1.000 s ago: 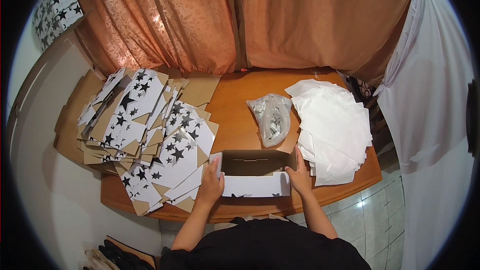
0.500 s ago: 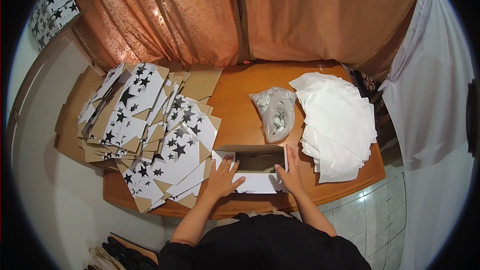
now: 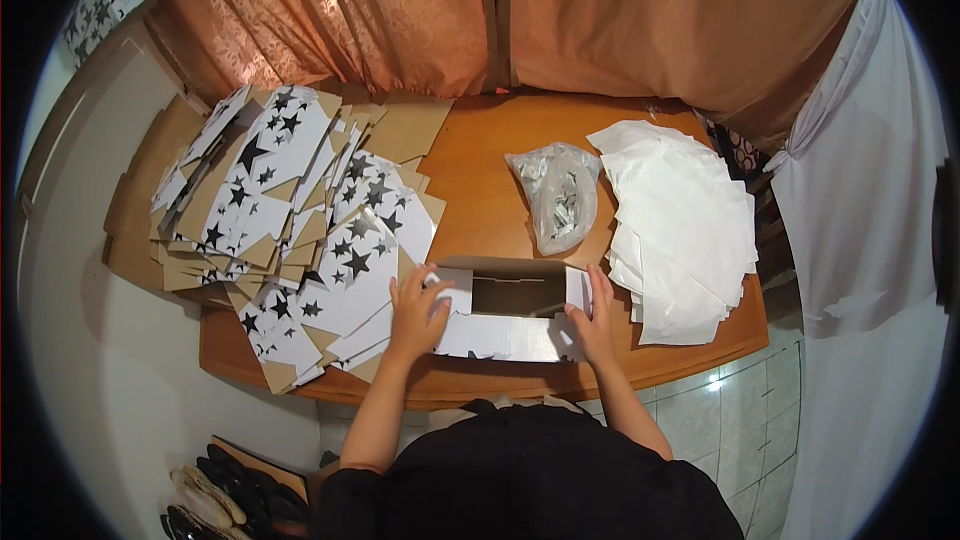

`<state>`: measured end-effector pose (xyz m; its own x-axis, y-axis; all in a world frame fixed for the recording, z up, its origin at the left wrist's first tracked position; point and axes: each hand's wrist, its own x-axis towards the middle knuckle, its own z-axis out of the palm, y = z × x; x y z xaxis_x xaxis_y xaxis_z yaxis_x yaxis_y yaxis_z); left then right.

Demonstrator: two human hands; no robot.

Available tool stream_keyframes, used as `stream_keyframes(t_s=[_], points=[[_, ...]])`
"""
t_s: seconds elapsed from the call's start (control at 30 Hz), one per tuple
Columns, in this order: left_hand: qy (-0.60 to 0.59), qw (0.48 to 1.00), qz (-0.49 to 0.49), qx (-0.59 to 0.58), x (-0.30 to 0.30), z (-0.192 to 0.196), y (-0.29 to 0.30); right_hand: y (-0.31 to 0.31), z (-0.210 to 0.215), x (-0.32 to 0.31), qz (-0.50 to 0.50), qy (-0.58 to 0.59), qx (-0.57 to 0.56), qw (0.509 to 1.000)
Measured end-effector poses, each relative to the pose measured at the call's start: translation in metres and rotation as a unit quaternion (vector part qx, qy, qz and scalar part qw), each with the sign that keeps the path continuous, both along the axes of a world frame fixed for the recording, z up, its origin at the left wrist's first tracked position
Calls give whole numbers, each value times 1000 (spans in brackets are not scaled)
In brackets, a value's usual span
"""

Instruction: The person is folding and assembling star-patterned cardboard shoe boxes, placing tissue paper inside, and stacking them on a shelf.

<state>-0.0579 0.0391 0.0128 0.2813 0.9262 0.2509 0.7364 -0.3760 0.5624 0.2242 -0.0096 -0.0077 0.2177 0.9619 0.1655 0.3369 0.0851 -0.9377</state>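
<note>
Pressing both flat palms, left hand (image 3: 415,312) and right hand (image 3: 592,320), unevenly could buckle the half-folded white box (image 3: 508,312) (neither hand grips it).

Box (image 3: 510,315): matt cardboard, white outside, brown inside. Table (image 3: 480,155): smooth wood, slight sheen. Flat cartons (image 3: 290,200), left of frame: matt star-printed card. Bag (image 3: 558,195): glossy clear plastic. Sheets (image 3: 680,225), right: white matt paper. Curtain (image 3: 500,10), top: patterned cloth.
</note>
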Motion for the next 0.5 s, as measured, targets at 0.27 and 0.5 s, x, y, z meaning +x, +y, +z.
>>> stream_keyframes(t_s=[0.27,0.5], points=[[5,999,-21,-26,-16,-6,3,-2,-5,6,12,71,-11,997],[175,984,6,-28,-10,-22,-5,-2,-4,-3,6,32,-18,999]])
